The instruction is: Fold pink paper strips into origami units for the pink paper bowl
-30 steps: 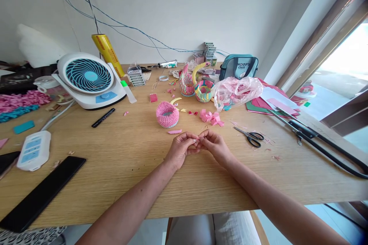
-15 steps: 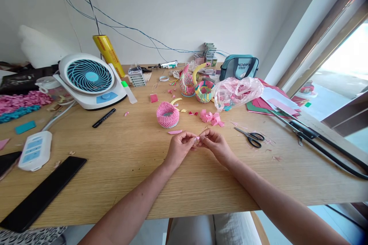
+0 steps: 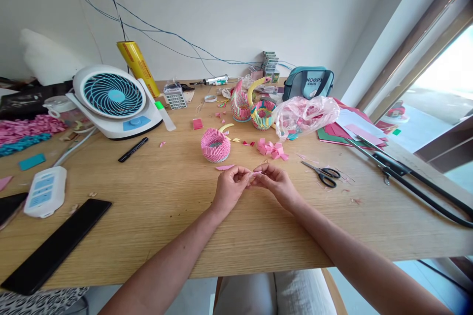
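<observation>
Between the fingertips of both hands is a small pink paper piece (image 3: pixel 255 173), partly covered by the fingers. My left hand (image 3: pixel 233 186) pinches its left end, and my right hand (image 3: pixel 276 182) pinches the right end. Just beyond my left hand lies a pink scalloped strip (image 3: pixel 224 168). Behind that stands a round pink basket of folded paper (image 3: pixel 216 145), with a curved yellow piece (image 3: pixel 226 127) by its rim. A loose pile of pink paper strips (image 3: pixel 272 149) lies beyond my right hand.
Black-handled scissors (image 3: pixel 323 174) lie to the right among paper slivers, near a long-armed paper cutter (image 3: pixel 395 165). Two folded-paper swans (image 3: pixel 263 115) and a plastic bag (image 3: pixel 306 114) stand behind. On the left are a fan (image 3: pixel 116 101), a black marker (image 3: pixel 133 149) and a power strip (image 3: pixel 46 192).
Both hands stay in nearly the same place, still pinching. More of the pink piece now shows at the right fingertips. The camera view has shifted slightly.
</observation>
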`<act>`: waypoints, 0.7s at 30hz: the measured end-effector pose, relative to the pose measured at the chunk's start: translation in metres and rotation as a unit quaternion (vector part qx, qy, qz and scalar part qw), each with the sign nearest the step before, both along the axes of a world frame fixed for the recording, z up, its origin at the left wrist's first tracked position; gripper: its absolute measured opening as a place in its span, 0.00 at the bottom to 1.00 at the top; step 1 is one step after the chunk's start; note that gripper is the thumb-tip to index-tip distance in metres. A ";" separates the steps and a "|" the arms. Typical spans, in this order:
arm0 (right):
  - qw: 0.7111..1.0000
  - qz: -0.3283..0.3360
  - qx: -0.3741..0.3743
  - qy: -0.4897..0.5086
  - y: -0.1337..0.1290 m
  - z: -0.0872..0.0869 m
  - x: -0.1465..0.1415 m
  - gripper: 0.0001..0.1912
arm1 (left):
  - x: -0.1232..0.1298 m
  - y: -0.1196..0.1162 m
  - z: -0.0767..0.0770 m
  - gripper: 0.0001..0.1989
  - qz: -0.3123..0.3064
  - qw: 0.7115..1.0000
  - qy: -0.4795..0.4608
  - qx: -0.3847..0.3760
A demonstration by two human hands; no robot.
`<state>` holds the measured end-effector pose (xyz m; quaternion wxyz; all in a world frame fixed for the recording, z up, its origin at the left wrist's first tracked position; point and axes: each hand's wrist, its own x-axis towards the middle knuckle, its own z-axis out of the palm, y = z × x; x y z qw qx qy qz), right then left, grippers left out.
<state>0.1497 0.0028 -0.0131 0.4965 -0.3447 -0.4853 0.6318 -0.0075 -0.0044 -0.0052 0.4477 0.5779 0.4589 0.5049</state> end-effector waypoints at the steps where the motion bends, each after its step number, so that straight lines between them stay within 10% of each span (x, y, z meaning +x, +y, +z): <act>1: 1.000 0.000 0.002 -0.004 0.000 -0.001 -0.001 0.18 | 0.000 0.000 -0.001 0.09 0.008 1.000 0.010 0.010; 21: 0.999 -0.019 0.003 -0.026 0.002 -0.001 -0.002 0.16 | 0.001 0.002 -0.005 0.13 -0.022 1.000 -0.014 -0.004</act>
